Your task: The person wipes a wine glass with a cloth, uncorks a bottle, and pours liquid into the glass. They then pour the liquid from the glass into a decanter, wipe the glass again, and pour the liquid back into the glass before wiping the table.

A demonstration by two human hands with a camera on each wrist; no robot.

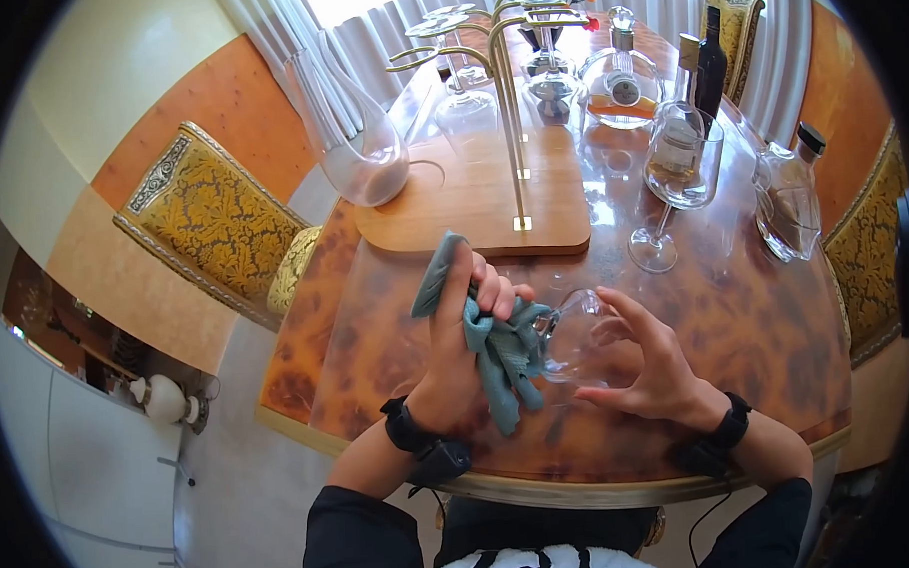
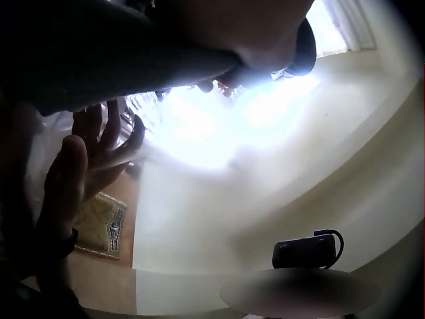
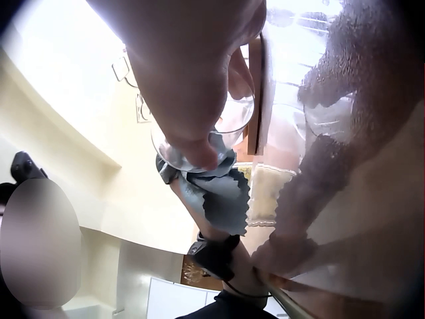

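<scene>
My left hand (image 1: 458, 309) grips a grey-green cloth (image 1: 507, 354), bunched with its ends hanging below the fingers. One fold of the cloth sticks up beside the thumb. The cloth meets the stem end of a clear wine glass (image 1: 575, 345), tilted sideways over the table. My right hand (image 1: 652, 362) curves round the bowl, thumb below and fingers above. Seen from the right wrist, the thumb lies across the rim of the glass (image 3: 159, 143), and the cloth (image 3: 226, 203) shows beyond it. Dark cloth fills the upper left of the left wrist view.
Ahead stands a wooden-based glass rack (image 1: 472, 223) with brass arms and hanging glasses. A decanter (image 1: 365, 157) is at its left. On the right are another wine glass (image 1: 683, 166), a round bottle (image 1: 623, 83), a dark bottle (image 1: 710, 70) and a tilted decanter (image 1: 790, 202).
</scene>
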